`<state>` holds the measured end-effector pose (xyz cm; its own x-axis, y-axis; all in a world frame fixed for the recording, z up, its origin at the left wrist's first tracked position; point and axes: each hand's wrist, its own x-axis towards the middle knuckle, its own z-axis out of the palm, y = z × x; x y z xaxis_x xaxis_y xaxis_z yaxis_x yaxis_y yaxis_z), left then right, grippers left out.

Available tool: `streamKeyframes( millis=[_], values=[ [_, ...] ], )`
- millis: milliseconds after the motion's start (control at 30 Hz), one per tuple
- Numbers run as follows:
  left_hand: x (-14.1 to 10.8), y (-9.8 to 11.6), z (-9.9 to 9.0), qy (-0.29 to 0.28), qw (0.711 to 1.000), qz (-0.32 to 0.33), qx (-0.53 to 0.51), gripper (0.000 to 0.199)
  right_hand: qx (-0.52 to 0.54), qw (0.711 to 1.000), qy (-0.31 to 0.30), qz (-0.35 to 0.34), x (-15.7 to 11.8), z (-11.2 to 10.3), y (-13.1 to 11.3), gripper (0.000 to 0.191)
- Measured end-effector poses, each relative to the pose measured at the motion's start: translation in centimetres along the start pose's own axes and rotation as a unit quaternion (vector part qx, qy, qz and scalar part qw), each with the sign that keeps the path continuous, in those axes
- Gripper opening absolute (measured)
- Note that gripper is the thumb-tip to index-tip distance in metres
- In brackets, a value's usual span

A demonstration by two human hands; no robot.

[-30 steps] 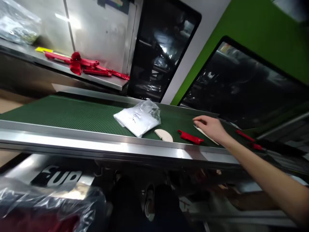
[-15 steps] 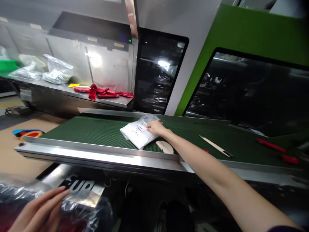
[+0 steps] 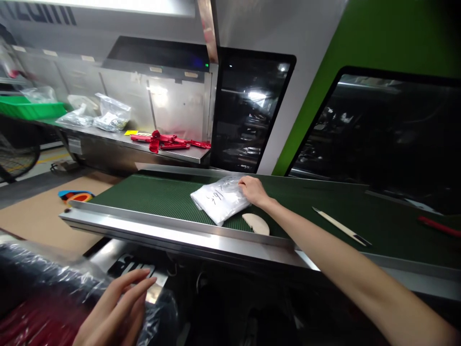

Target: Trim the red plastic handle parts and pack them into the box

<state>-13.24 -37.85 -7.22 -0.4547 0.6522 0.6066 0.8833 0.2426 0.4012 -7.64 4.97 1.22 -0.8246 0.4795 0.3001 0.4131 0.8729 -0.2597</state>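
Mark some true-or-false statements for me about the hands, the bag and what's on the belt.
1. The right hand touches the plastic bag. True.
2. The left hand holds the slim tool. False: the slim tool lies on the green belt, away from the left hand.
3. The curved beige piece lies on the green belt. True.
4. The red parts fill the green bin. False: the red parts lie on the metal shelf.

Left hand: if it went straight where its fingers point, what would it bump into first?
The left hand would probably meet the metal rail along the green belt, though one view leaves unclear whether it would pass underneath.
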Motion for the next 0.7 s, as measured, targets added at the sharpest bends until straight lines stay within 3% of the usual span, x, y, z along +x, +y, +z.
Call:
streamKeyframes(
  millis=[233, 433, 700],
  values=[
    [4.1, 3.7, 0.9, 0.005, 0.995, 0.099, 0.026, 0.030, 0.031, 0.999, 0.012, -0.019, -0.7, 0.3, 0.8, 0.028],
    [5.8, 5.6, 2.3, -0.018, 0.994, 0.106, -0.026, 0.031, 0.077, 0.997, 0.017, -0.011, 0.0, 1.3, 1.0, 0.027],
    [7.5, 7.0, 2.4, -0.036, 0.991, 0.073, -0.104, 0.028, 0.187, 0.972, 0.126, 0.066, 0.1, -0.8, 0.8, 0.026]
  ],
)
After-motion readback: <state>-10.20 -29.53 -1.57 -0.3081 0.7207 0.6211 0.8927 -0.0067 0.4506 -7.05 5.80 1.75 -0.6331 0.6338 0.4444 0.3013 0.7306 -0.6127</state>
